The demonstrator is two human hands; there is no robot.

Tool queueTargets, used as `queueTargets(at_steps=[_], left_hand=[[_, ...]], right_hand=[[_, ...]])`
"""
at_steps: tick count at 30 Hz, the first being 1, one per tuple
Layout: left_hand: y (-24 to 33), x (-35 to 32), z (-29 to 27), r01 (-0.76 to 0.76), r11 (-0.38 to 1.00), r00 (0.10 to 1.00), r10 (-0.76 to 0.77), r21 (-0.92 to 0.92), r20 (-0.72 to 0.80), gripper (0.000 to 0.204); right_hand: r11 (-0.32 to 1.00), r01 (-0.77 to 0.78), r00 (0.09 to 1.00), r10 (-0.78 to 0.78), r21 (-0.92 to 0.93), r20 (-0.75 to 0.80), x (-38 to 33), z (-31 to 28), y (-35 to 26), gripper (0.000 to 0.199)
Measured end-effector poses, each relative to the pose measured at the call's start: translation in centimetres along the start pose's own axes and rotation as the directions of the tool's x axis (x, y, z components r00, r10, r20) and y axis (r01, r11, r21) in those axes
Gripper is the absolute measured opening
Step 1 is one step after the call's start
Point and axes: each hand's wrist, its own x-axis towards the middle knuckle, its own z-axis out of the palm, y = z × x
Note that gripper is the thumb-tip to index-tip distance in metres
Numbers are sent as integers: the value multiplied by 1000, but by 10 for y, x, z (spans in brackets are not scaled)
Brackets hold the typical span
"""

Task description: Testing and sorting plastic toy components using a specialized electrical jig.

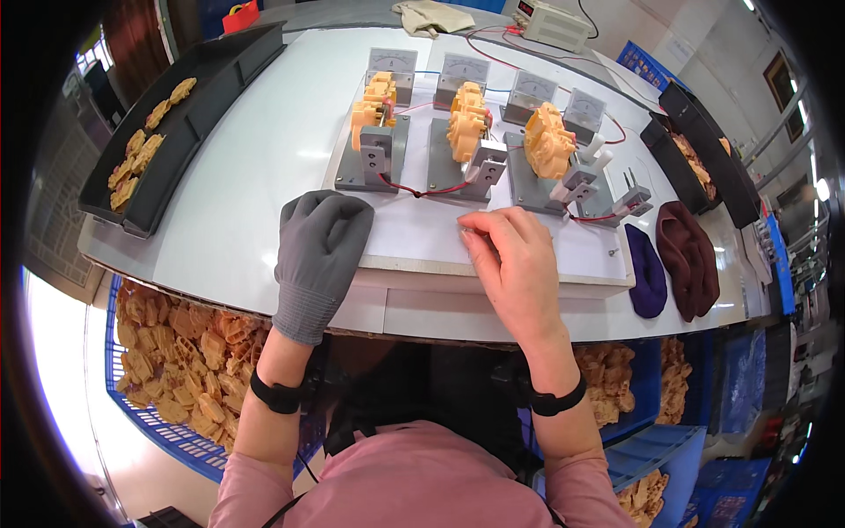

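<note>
My left hand (322, 238), in a grey knit glove, rests at the front left of a white-topped board (414, 238). Its fingers are curled, and whatever they hold, if anything, is hidden. Bare and closed, my right hand (515, 264) rests on the board's front part, thumb against forefinger; nothing can be made out between them. Beyond the hands stands a row of grey test fixtures with clamp blocks. Yellow-orange plastic gear assemblies sit on three of them: a left one (377, 106), a middle one (466, 123) and a right one (548, 145). The rightmost fixture (607, 204) shows two bare prongs.
Analog meters (464, 72) and red and blue wires line the board's back. Black trays of parts flank it, left (189, 110) and right (673, 167). Purple (647, 268) and brown (687, 260) cloths lie right. A power supply (553, 25) stands behind. Blue crates (189, 444) of parts sit below.
</note>
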Motion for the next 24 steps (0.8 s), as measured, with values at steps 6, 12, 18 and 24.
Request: queueTargets(at_steps=[6,12,18,24], left_hand=[[-16,-6,2,-67,984,997,73,-165,29,14],[-25,-2,3,29,988,995,-14,-149,100,15],[-29,-4,4,64,975,994,-42,-212,104,15],[-29,-5,5,39,976,996,-22,-212,84,15]], right_hand=[[1000,4,999,-3,19,-34,0,3,1,13],[1000,-15,994,15,-4,-106,-4,3,3,12],[999,2,994,2,43,-108,-1,3,2,12],[999,14,993,-9,42,-115,-2,5,2,13]])
